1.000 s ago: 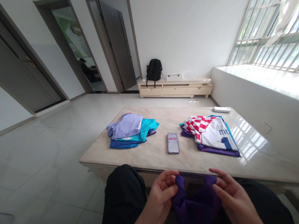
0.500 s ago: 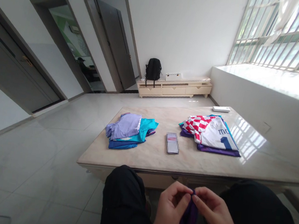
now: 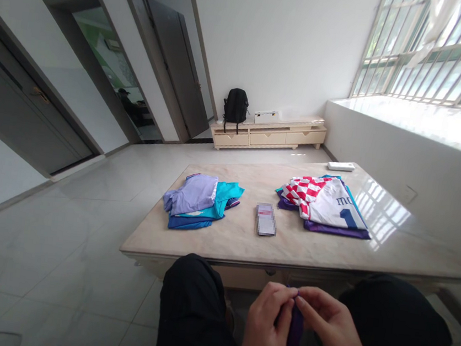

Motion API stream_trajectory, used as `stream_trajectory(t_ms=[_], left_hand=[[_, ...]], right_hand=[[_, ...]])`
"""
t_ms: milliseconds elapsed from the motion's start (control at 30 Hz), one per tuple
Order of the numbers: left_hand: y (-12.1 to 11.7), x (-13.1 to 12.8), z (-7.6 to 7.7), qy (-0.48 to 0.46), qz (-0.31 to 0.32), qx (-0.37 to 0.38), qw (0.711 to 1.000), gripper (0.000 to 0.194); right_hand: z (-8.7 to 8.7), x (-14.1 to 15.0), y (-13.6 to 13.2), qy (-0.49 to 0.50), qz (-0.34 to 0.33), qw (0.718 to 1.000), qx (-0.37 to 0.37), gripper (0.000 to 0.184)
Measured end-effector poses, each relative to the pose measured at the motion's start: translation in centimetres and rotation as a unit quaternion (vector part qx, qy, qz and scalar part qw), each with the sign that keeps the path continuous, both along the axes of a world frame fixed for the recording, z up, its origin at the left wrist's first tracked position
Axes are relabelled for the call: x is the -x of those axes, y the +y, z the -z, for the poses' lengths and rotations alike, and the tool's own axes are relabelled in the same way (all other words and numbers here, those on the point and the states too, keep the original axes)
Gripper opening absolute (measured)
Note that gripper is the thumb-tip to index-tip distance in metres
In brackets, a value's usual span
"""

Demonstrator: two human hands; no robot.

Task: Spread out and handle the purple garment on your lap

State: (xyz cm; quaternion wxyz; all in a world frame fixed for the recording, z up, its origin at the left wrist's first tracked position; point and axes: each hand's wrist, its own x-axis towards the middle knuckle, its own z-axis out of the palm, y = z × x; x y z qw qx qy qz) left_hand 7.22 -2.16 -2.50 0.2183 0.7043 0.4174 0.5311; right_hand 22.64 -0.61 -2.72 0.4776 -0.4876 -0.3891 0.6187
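Between my knees, a dark purple piece of cloth (image 3: 294, 336) hangs down from my fingertips; its lower part runs out of view, so I cannot tell what garment it is. My left hand (image 3: 269, 322) is closed, with thumb and fingers pinching the cloth's top edge. Close against it, my right hand (image 3: 322, 317) pinches the same edge between thumb and forefinger. Beyond them on the marble-topped table (image 3: 222, 247) lie a pile of folded lilac and blue clothes (image 3: 194, 196), a pile topped by a red-and-white checked jersey (image 3: 327, 203), and a blurred-out phone-like thing (image 3: 265, 220).
A small white box-like object (image 3: 341, 167) sits at the table's far right corner. Against the back wall, a low cabinet (image 3: 267, 138) carries a black backpack (image 3: 235, 107) and a white case (image 3: 266, 117). My knees (image 3: 192, 291) flank my hands, just before the table edge.
My left hand has turned slightly, its fingers curling further over the cloth. The right hand keeps its pinch almost unmoved. The piles on the table lie as before.
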Motion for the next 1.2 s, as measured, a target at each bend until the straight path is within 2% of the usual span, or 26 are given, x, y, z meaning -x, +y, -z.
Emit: stream_trajectory(t_ms=[300, 467, 600, 800, 1033, 1200], left_hand=[[0.1, -0.2, 0.5, 0.021, -0.043, -0.031, 0.998, 0.043], [0.2, -0.2, 0.8, 0.034, -0.045, -0.067, 0.996, 0.044], [0.3, -0.1, 1.1, 0.042, -0.040, -0.097, 0.994, 0.045], [0.5, 0.0, 1.9, 0.046, -0.031, -0.092, 0.994, 0.042], [1.4, 0.0, 2.6, 0.051, -0.048, -0.087, 0.994, 0.036], [1.8, 0.0, 3.0, 0.073, -0.052, -0.092, 0.992, 0.033]], right_hand=[[0.8, -0.1, 0.1, 0.032, -0.002, 0.999, 0.030, 0.041], [2.0, -0.3, 0.3, 0.070, -0.020, 0.995, 0.074, 0.040], [2.2, -0.3, 0.3, 0.092, -0.019, 0.991, 0.099, 0.040], [2.1, 0.2, 0.3, 0.098, 0.015, 0.992, 0.077, 0.043], [3.7, -0.5, 1.6, 0.077, -0.038, 0.995, 0.059, 0.035], [4.3, -0.7, 2.0, 0.083, -0.046, 0.994, 0.045, 0.033]])
